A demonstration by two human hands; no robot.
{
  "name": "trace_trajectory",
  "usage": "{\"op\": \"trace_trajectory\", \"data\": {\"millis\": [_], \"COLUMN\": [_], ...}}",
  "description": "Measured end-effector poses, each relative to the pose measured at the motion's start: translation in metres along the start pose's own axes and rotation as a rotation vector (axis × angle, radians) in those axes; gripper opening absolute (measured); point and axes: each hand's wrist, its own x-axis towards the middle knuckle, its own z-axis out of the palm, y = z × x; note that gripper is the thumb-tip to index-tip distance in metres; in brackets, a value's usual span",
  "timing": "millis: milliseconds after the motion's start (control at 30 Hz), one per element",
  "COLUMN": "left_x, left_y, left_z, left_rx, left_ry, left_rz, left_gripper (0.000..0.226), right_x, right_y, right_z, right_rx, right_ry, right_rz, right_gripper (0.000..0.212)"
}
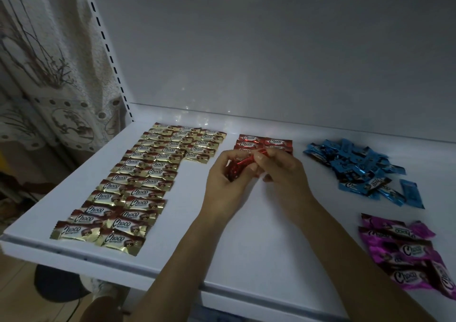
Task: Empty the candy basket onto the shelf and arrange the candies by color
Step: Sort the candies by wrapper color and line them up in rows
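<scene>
Gold-wrapped candies [138,181] lie in neat rows on the left of the white shelf [259,235]. A few red candies [264,143] lie in rows at the back middle. My left hand [227,181] grips a bunch of red candies [234,168] above the shelf. My right hand [281,171] pinches the upper end of one red candy in that bunch. Blue candies [357,168] lie in a loose heap at the right. Purple candies [407,252] lie heaped at the front right. No basket is in view.
The shelf's back panel [271,50] rises behind the candies, with a slotted upright [108,50] at its left. A patterned curtain [44,75] hangs to the left. The shelf's front edge [98,260] runs near my forearms.
</scene>
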Motion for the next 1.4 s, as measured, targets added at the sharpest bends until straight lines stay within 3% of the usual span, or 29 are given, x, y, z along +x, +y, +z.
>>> {"op": "trace_trajectory", "data": {"millis": [100, 200, 400, 467, 633, 833, 933, 1033, 1200, 1400], "left_x": [0.004, 0.006, 0.004, 0.005, 0.007, 0.003, -0.007, -0.013, -0.025, -0.018], "left_y": [-0.003, -0.006, -0.004, -0.005, -0.011, -0.011, -0.005, -0.003, -0.003, -0.013], "left_z": [-0.003, -0.006, -0.005, -0.004, -0.006, -0.003, 0.0, 0.001, 0.0, -0.003], "left_rx": [-0.022, 0.021, -0.014, -0.01, -0.004, 0.117, 0.191, 0.194, 0.269, 0.315], "left_ry": [0.056, 0.079, 0.044, 0.05, 0.093, 0.131, 0.099, 0.117, 0.08, 0.099], "left_rz": [-0.053, -0.048, -0.016, -0.032, -0.006, 0.001, -0.021, -0.091, 0.04, 0.036], "left_gripper": [0.011, 0.02, 0.017, 0.013, 0.017, 0.014, 0.017, 0.015, 0.028, 0.025], "right_x": [0.004, 0.004, 0.002, 0.003, 0.0, 0.008, 0.007, 0.003, -0.008, -0.013], "right_y": [0.002, 0.003, 0.0, 0.001, 0.004, -0.007, 0.0, 0.011, 0.023, 0.016], "right_z": [-0.005, -0.008, -0.009, -0.01, -0.005, -0.021, -0.043, -0.052, -0.049, -0.046], "right_rx": [0.061, 0.103, 0.236, 0.148, -0.022, -0.119, -0.386, -0.735, -1.049, -1.12], "right_ry": [0.081, 0.076, 0.042, 0.047, 0.043, 0.082, 0.204, 0.191, 0.151, 0.159], "right_rz": [0.043, 0.078, 0.186, 0.166, 0.033, 0.011, -0.037, -0.008, -0.061, -0.095], "right_gripper": [0.015, 0.015, 0.011, 0.003, 0.02, 0.018, 0.015, 0.026, 0.028, 0.036]}}
